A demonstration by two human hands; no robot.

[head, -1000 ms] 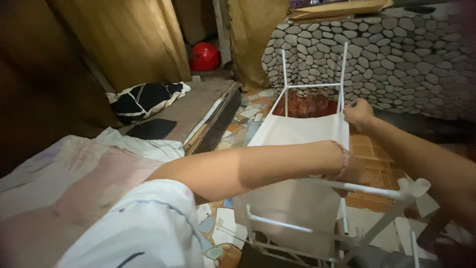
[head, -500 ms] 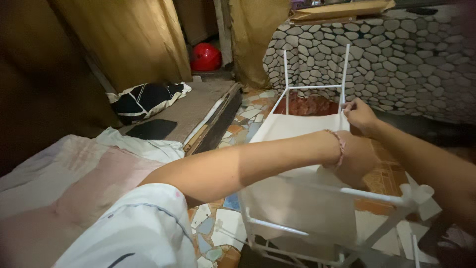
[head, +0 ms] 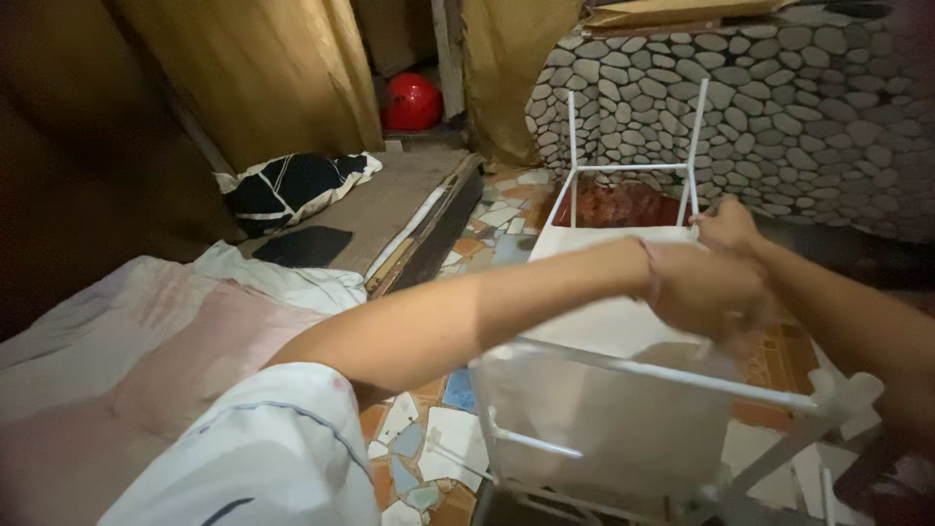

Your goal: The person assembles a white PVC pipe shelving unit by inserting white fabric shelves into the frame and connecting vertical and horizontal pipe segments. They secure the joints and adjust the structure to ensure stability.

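Observation:
A white metal-frame rack (head: pixel 623 168) with white panels lies tilted on the floor in front of me. Its thin upright posts point toward the pebble wall. My left arm reaches across from the left. My left hand (head: pixel 703 290) is closed over the upper panel (head: pixel 594 326), just above the near crossbar (head: pixel 682 375); motion blur hides the fingers. My right hand (head: pixel 726 226) grips the base of the right rear post. A lower, nearer panel (head: pixel 604 429) faces me under the crossbar.
A pebble-patterned wall (head: pixel 808 117) stands behind the rack. A pink and white mattress (head: pixel 146 360) lies at lower left. A black and white cushion (head: pixel 287 185), a flat black object (head: pixel 304 245) and a red ball (head: pixel 411 100) are at the back. The floor is mosaic tile (head: pixel 429 438).
My left hand has slid right along the upper panel, closer to my right hand. The rack has shifted slightly in view and the near panel has come closer.

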